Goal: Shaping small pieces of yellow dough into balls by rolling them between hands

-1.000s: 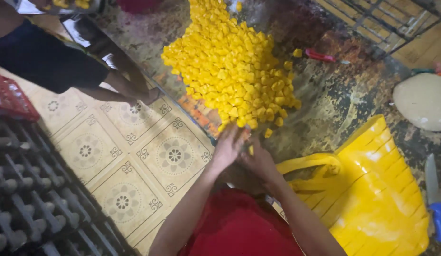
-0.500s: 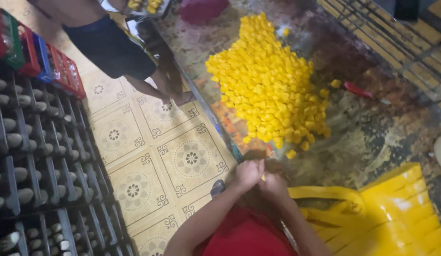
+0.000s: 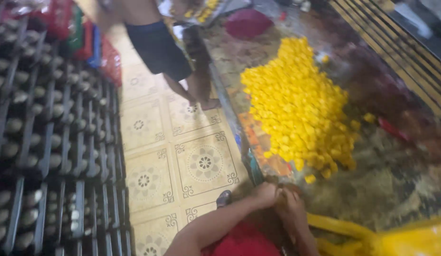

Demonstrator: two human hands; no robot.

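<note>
My left hand (image 3: 266, 193) and my right hand (image 3: 292, 208) meet with curled fingers at the near edge of a wet, mottled table (image 3: 396, 180). Blur hides whether anything lies between them. A big heap of small yellow cubes (image 3: 301, 106) covers the table just beyond my hands, and a few loose cubes (image 3: 309, 178) lie at its near edge. My red clothing (image 3: 244, 242) fills the bottom of the view under my left forearm.
A yellow bag (image 3: 410, 239) sits at the bottom right. Dark crates of bottles (image 3: 49, 156) line the left side, with coloured crates (image 3: 87, 38) behind. Another person's legs (image 3: 182, 80) stand on the patterned tile floor (image 3: 204, 161). A small red piece (image 3: 389, 128) lies on the table.
My hands have drawn back from the heap's near edge toward my body and closed together. The view has swung left, so the crates and floor now fill more of it.
</note>
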